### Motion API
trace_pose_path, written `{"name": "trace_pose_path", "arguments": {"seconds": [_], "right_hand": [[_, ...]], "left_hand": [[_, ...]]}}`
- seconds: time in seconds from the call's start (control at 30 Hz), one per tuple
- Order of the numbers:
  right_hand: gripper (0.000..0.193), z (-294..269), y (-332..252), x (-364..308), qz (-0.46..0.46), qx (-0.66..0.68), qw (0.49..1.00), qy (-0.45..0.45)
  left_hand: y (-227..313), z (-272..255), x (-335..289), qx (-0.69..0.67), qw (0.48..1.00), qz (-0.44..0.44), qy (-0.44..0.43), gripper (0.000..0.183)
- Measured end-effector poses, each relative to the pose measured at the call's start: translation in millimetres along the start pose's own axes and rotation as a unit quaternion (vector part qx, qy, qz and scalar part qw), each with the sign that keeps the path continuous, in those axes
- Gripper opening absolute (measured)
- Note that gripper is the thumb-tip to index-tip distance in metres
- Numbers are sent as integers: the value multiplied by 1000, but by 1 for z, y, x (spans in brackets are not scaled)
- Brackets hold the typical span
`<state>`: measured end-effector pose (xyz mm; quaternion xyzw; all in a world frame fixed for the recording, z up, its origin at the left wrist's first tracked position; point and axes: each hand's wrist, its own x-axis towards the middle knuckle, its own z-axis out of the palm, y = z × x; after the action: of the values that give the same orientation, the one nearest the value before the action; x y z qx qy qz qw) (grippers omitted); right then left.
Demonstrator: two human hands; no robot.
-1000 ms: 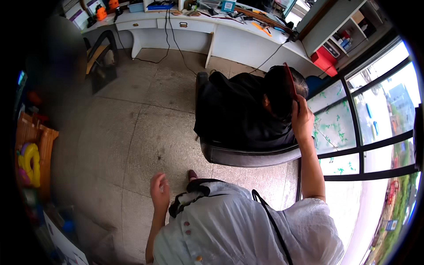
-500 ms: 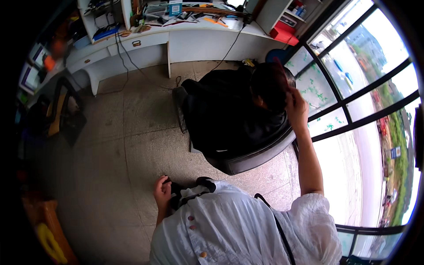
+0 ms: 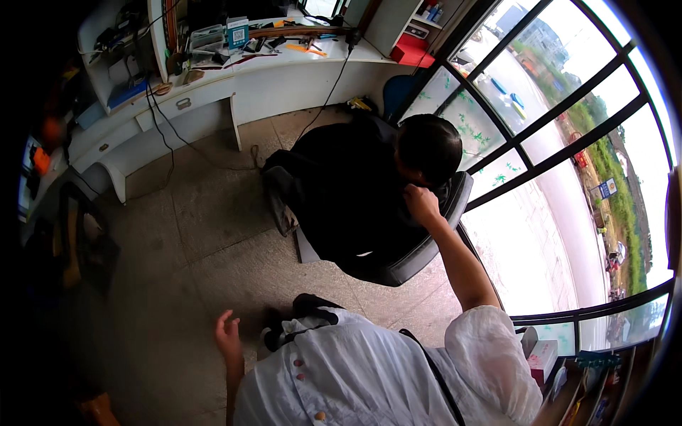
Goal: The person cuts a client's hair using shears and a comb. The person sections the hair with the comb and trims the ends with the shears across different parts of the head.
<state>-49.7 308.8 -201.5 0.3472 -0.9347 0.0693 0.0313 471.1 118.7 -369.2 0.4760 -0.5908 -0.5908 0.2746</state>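
Observation:
A seated person (image 3: 430, 148) with short dark hair sits in a black barber chair (image 3: 412, 266), draped in a black cape (image 3: 341, 192). My right hand (image 3: 422, 204) is at the back of the person's neck, by the cape's collar. Its fingers are curled, and whatever they grip is hidden. The dark red comb does not show. Off to the left, my left hand (image 3: 228, 336) hangs low over the floor, its fingers loosely apart with nothing seen in them.
A white counter (image 3: 305, 71) with drawers, tools and cords runs along the far wall. A black cord (image 3: 331, 96) hangs from it. A red box (image 3: 412, 53) sits at its right end. Black-framed windows (image 3: 526, 156) line the right, with a cluttered shelf (image 3: 590, 376) near right.
My right hand has come down from the person's head to the neck, and the dark red comb seen there is out of sight. My view has shifted; my left hand is farther left and lower.

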Motion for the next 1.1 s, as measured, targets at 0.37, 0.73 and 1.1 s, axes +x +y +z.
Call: {"name": "trace_pose_path", "arguments": {"seconds": [0.37,0.73,1.1], "right_hand": [[33,-95,-17,64,152,200,948,194],[49,27,-61,33,24,-11,999,-44],[36,-109,-21,83,259,166,936,172]], "left_hand": [[48,62,102,-38,991,33,-122,27],[122,131,202,81,957,145,-236,23],[126,179,243,136,897,186,-378,21]]}}
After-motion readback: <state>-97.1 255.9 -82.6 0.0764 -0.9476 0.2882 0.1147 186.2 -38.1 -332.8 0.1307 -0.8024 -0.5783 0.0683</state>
